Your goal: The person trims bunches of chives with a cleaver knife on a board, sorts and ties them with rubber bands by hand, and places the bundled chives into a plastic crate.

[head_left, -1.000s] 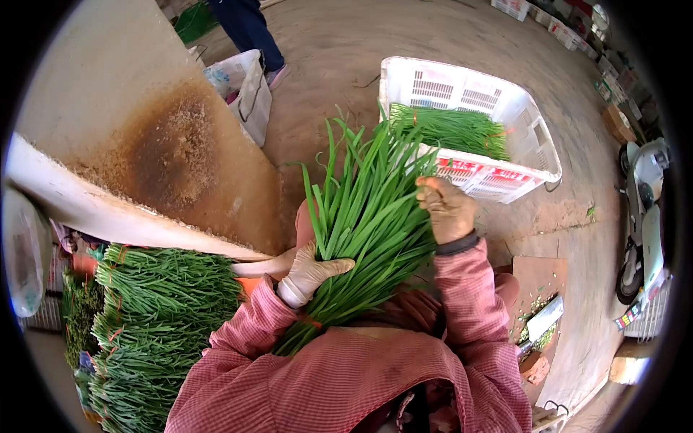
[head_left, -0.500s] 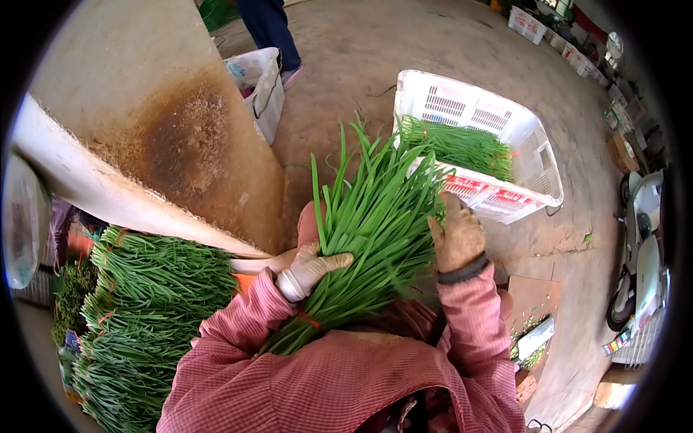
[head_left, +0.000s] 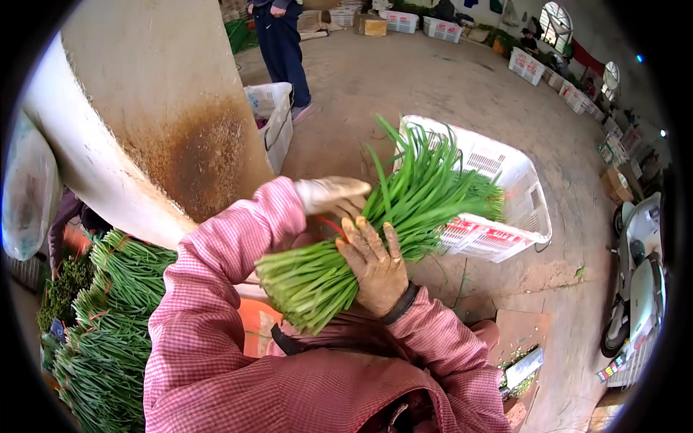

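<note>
A bundle of long green leaves [head_left: 415, 220] is held up before the person's torso, above the lap. Its long axis slants from about 8 o'clock to between 1 and 2: the pale cut stalk ends form a blunt face toward 8, while the leaf tips fan out at the other end. A red band [head_left: 332, 226] shows near its middle.

The gloved right hand [head_left: 379, 270] lies over the bundle from 5 o'clock, fingers spread and touching it. The gloved left hand [head_left: 334, 196] is at its 11 o'clock edge, blurred, fingers stretched toward 3. Whether either one grips cannot be told.

At 2 o'clock, partly behind the leaves, a white crate [head_left: 480, 242] holds more greens. A broad blade [head_left: 523, 368] lies on a brown board [head_left: 516, 328] at 4 o'clock. Stacked bundles [head_left: 108, 339] rise between 8 and 9, a stained wall [head_left: 166, 108] stands at 10, and a standing person [head_left: 281, 47] at 11.
</note>
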A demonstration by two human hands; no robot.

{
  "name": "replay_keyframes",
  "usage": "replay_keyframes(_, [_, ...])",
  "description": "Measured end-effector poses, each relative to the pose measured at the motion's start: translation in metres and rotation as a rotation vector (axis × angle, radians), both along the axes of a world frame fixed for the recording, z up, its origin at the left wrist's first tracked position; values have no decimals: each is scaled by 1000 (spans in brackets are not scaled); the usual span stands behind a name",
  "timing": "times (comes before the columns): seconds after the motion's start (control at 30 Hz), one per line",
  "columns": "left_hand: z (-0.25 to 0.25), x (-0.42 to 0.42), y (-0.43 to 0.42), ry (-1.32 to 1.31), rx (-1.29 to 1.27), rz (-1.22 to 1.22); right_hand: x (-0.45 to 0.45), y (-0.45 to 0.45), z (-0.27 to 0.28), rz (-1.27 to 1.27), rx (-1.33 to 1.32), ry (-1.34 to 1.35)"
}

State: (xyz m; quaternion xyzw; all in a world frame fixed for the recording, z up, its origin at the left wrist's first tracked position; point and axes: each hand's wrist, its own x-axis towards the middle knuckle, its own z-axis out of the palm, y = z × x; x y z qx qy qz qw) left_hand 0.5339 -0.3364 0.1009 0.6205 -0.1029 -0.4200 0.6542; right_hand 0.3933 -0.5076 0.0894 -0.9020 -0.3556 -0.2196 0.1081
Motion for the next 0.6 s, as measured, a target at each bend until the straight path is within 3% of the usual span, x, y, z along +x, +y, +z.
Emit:
replay_keyframes(0.03, [13, 7, 25, -253, 214, 149, 5, -8, 4, -14, -5, -24])
replay_keyframes(0.07, [0, 25, 58, -494, 282, 299, 14, -17, 7, -14, 326, 207])
replay_keyframes(0.13, [7, 7, 87, -546, -72, 480, 32, -31, 19, 108, 861, 491])
replay_keyframes(0.2, [16, -21, 65, -777, -217, 287, 48, -41, 34, 373, 1249, 616])
replay_keyframes(0.27, [5, -52, 10, -844, -357, 215, 49, -44, 46, 373, 1319, 753])
replay_keyframes(0.3, [-1, -64, -20, -932, -304, 170, 45, -41, 46, 392, 1375, 787])
replay_keyframes(0.4, [-26, -82, -65, -647, -454, 228, 42, -42, 30, 385, 1389, 685])
replay_keyframes(0.53, [-41, -88, -82, -356, -458, -19, 35, -64, 59, 384, 1499, 536])
replay_keyframes(0.6, [-38, -96, -88, -220, -470, -119, 38, -81, 87, 165, 1631, 621])
